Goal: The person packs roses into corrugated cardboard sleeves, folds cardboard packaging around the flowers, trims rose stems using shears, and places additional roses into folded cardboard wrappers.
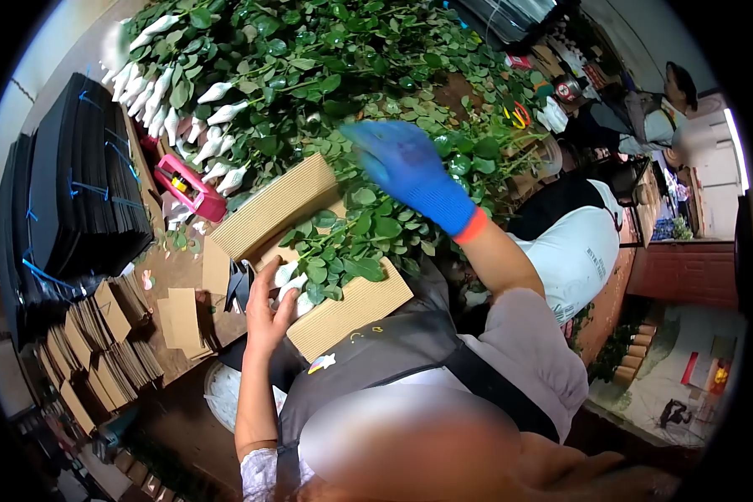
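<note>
While the bare left hand [268, 314] lies at the bud end of a small bunch, its thumb and fingers stand parted around the white-wrapped buds [286, 274], with no firm grip visible. The bunch's leafy stems [368, 233] lie between two upright sides of corrugated cardboard [351, 311], close against the person's apron [393, 335] at the edge of the counter [171, 272]. Over the foliage, the blue-gloved right hand [406, 163] is stretched out, its fingers blurred, so how far they are open, or whether they hold anything, cannot be told. The bunch should be light, with springy stems and soft leaves (damp ones could well be slippery); the buds are probably the fragile part. Better to take hold around the gathered stems, below the white wraps, and press the cardboard gently, since its walls look stiff but creasable.
</note>
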A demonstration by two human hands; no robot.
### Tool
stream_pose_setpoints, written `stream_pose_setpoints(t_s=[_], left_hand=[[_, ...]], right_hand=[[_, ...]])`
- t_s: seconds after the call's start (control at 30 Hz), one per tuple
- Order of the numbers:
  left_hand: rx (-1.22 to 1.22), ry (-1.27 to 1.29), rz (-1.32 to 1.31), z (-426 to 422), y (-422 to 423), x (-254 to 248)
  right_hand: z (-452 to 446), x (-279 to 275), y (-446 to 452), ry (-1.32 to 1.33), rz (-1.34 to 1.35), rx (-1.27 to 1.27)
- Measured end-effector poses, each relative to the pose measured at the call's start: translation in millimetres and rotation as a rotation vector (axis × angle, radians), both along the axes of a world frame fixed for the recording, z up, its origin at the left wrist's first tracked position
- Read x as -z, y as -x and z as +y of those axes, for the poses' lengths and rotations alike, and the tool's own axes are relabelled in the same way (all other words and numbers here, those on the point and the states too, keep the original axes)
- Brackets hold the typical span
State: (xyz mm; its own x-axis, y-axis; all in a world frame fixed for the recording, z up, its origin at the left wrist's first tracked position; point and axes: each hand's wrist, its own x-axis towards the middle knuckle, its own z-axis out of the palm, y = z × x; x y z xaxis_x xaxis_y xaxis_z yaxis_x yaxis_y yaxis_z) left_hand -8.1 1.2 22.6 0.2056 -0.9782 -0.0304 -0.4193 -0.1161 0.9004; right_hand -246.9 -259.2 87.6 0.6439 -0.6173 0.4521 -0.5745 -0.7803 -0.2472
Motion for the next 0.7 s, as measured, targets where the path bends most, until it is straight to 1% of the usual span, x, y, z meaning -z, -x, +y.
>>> stream_pose_setpoints(t_s=[0.03,0.1,0.13,0.17,0.23,0.3,0.33,0.4,0.43,0.5,0.57,0.63,0.67,0.7], left_hand=[[0.016,0.015,-0.054,-0.5,-0.4,-1.1],[0.043,0.064,-0.166,-1.8,-1.5,-5.3],[0.055,0.095,-0.223,-3.7,-2.3,-9.0],[0.065,0.127,-0.282,-5.8,-3.3,-10.8],[0.042,0.128,-0.332,-8.9,-4.3,-6.4],[-0.025,0.169,-0.332,-13.2,1.3,-2.4],[-0.011,0.282,-0.413,-15.3,0.3,2.1],[-0.076,0.178,-0.286,-9.9,4.4,2.9],[-0.068,0.209,-0.315,-10.1,2.8,5.0],[-0.117,0.215,-0.186,-10.3,6.0,3.8],[-0.136,0.206,-0.100,-11.2,6.1,2.7],[-0.133,0.250,-0.059,-10.8,5.7,8.2],[-0.142,0.262,-0.049,-10.6,6.5,9.9],[-0.143,0.311,-0.132,-10.7,4.6,17.0]], right_hand=[[-12.4,17.6,-4.2,0.183,-0.073,0.003],[-34.4,64.9,-1.4,-0.191,0.254,0.009],[-40.2,72.1,-3.7,-0.379,0.417,0.006],[-48.1,77.7,-4.4,-0.421,0.450,0.012],[-55.5,70.7,-9.2,-0.502,0.516,0.020],[-64.0,47.4,-2.1,-0.472,0.279,0.088],[-67.4,37.8,1.5,-0.458,0.162,0.116],[-71.3,39.4,6.5,-0.253,0.054,-0.001],[-72.1,43.6,4.7,-0.151,-0.003,-0.058],[-75.1,84.9,-1.0,-0.090,0.167,0.009],[-84.9,112.4,-7.6,-0.177,0.441,0.031],[-92.4,118.3,-21.4,-0.424,0.817,0.005],[-95.8,120.1,-22.1,-0.446,0.778,0.012],[-97.1,112.0,-20.3,-0.468,0.738,0.023]])
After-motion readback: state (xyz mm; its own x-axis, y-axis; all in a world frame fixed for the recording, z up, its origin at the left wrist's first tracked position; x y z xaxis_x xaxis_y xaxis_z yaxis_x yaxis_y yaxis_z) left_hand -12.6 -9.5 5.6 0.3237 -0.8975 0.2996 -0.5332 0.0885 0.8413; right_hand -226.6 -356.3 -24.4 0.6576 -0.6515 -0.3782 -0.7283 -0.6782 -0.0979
